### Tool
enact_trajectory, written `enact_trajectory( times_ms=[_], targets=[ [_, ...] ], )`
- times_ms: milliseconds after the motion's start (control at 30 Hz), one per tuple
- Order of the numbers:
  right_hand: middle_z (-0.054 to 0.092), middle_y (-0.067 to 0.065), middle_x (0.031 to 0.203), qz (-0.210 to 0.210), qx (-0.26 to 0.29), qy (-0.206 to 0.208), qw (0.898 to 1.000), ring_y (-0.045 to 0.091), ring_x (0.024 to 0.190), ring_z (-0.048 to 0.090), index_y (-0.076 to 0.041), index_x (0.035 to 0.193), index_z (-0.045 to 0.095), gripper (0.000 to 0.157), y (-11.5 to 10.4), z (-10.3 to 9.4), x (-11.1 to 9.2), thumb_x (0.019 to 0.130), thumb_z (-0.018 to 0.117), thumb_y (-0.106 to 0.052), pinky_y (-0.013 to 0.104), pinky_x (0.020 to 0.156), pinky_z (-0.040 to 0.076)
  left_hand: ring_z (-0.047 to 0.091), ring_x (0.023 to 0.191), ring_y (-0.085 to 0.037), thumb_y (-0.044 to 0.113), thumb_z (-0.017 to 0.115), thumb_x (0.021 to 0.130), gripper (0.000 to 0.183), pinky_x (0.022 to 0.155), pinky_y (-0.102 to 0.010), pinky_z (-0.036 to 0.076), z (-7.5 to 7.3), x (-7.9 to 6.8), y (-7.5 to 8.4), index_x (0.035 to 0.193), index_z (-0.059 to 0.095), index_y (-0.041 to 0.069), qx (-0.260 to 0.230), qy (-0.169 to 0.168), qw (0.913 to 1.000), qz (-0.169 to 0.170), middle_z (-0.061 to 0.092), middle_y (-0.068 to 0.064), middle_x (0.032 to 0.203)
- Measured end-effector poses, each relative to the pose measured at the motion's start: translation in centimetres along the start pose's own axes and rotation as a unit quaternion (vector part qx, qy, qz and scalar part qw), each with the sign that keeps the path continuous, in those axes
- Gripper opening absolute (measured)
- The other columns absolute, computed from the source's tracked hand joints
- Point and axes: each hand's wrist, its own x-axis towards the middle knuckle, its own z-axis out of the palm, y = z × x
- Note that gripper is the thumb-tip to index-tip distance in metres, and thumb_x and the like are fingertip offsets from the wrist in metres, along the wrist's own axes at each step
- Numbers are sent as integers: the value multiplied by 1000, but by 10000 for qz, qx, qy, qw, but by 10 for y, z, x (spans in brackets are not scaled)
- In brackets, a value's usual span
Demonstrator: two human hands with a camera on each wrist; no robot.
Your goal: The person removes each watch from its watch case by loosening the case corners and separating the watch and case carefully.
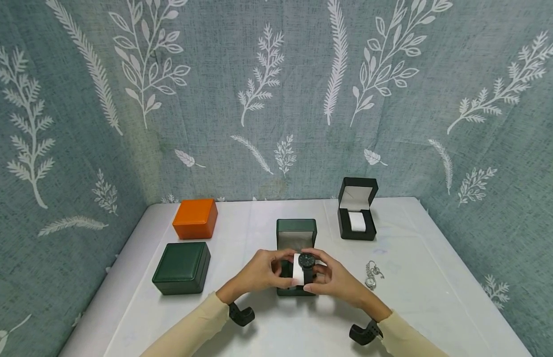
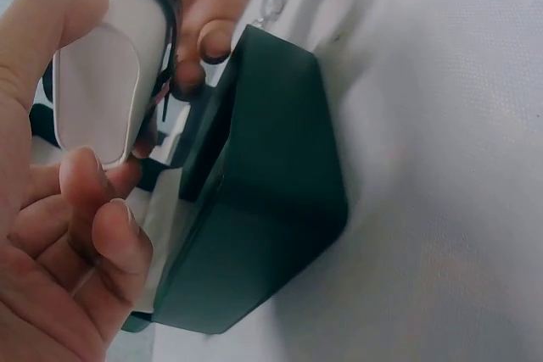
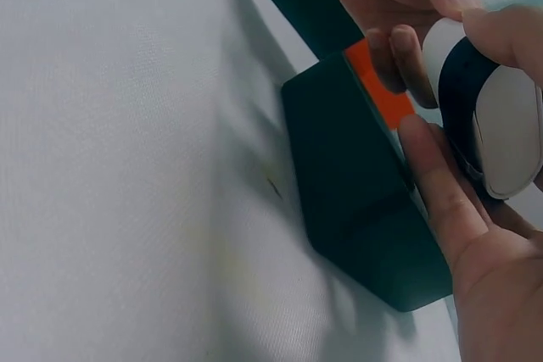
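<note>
A black wristwatch (image 1: 307, 261) with a dark dial sits around a white watch cushion (image 1: 298, 270), toward its right side. My left hand (image 1: 263, 270) pinches the left end of the cushion between thumb and fingers. From the other side my right hand (image 1: 336, 280) grips the watch, index finger at the top and thumb low on the strap. In the right wrist view the dark strap (image 3: 461, 91) loops around the cushion. Both hands are over an open green watch box (image 1: 296, 225), its lid raised at the back and its inside partly hidden by them.
A closed green box (image 1: 181, 267) and an orange box (image 1: 195, 218) stand on the left. At the back right is an open black box (image 1: 357, 233) with a white cushion (image 1: 357, 221) inside. A silver watch (image 1: 371, 281) lies on the white table (image 1: 419, 277) at right.
</note>
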Motion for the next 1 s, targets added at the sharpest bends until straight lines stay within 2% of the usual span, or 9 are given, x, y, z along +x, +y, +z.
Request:
enact_trajectory(
  times_ms=[200,267,467,667,867,1000],
  targets=[
    [49,21,140,-65,-234,323,9992,29,107,65,-8,159,32,85,1,-3,-1,89,81,-5,34,81,57,46,54,-3,35,85,86,63,53,-21,40,-2,-1,3,139,63,6,85,174,9997,-142,73,2,103],
    [50,21,138,-43,-260,388,9989,28,107,65,-9,159,32,85,2,-4,-2,89,81,-5,34,81,57,46,54,-2,35,85,86,64,53,-21,40,-2,-2,2,139,63,6,129,209,9996,-171,73,3,108],
    [43,19,146,-101,-267,442,9986,29,109,66,-8,159,33,86,2,-7,-5,88,82,-5,35,85,57,47,55,-3,36,85,86,65,53,-21,40,-3,-4,-1,139,63,5,165,252,9994,-163,74,2,109],
    [35,17,152,-90,-252,553,9981,27,109,66,-9,159,34,87,2,-13,-10,87,83,-5,35,87,57,49,58,-3,38,86,85,63,53,-22,41,-6,-6,-4,136,65,7,211,368,9987,-273,72,7,105],
    [35,18,153,-135,-294,614,9976,26,109,66,-9,159,33,88,1,-20,-17,87,83,-5,33,87,56,49,60,-4,39,85,85,68,55,-22,42,-9,-8,-7,138,63,2,189,385,9984,-372,73,4,109],
    [36,16,154,-106,-506,815,9953,23,104,65,-11,159,35,88,3,-26,-24,86,84,-6,32,85,55,50,60,-4,41,85,86,71,56,-22,42,-9,-10,-9,139,62,0,228,376,9982,-410,73,1,113]
  ],
)
